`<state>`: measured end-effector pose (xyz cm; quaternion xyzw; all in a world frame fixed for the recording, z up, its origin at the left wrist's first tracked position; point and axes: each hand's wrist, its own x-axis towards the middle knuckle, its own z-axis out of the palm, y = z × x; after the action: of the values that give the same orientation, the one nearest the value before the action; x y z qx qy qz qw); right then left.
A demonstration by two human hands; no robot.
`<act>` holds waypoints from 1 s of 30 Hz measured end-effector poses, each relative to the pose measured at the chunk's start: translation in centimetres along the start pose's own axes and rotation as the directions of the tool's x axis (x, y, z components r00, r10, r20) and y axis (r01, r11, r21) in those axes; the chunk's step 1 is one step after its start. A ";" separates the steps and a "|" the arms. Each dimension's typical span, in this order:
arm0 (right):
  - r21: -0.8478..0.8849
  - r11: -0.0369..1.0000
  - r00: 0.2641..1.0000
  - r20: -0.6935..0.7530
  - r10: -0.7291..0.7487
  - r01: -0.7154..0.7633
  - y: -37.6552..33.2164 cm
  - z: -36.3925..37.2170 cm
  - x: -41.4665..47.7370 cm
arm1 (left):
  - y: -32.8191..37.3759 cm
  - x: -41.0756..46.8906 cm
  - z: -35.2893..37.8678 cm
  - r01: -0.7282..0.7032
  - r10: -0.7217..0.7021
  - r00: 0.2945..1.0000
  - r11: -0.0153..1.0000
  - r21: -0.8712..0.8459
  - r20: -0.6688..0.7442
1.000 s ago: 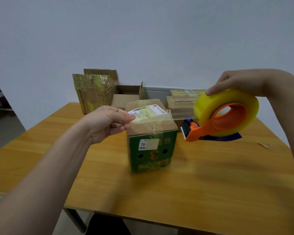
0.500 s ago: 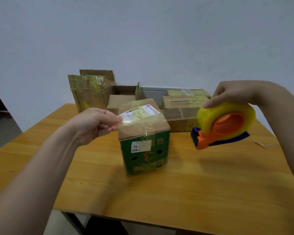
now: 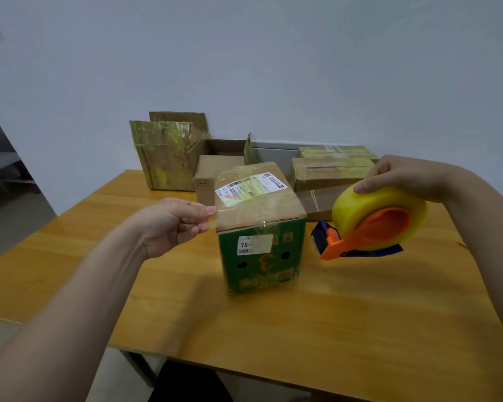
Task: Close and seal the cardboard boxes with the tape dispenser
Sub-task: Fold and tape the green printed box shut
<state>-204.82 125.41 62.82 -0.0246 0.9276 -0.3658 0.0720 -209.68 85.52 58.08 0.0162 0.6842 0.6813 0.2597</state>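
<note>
Standing green box (image 3: 262,256), brown taped top; left hand (image 3: 169,224) fingers (image 3: 205,210) pinch tape end (image 3: 217,211); right hand (image 3: 404,178) fingers (image 3: 364,187) grip orange dispenser (image 3: 381,227).

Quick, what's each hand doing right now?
Left hand: pinching the clear tape end beside the green box.
Right hand: gripping the tape dispenser.

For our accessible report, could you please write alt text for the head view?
A left hand pinches clear tape on a green cardboard box on a wooden table; the right hand holds a tape dispenser beside it.
</note>
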 end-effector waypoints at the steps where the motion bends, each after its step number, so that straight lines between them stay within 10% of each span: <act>1: 0.002 1.000 1.000 0.003 0.001 -0.001 0.1 0.1 0.2 | -0.1 0.0 0.1 0.004 -0.004 1.000 1.000 -0.012 -0.010; 30: 0.087 0.996 1.000 0.023 -0.014 0.012 3.7 2.8 3.1 | -3.0 0.1 -0.5 0.026 -0.026 1.000 0.998 -0.063 -0.001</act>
<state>-207.47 125.90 57.92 -0.0319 0.9098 -0.4057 0.0816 -208.94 84.90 55.18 -0.0016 0.6628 0.6990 0.2685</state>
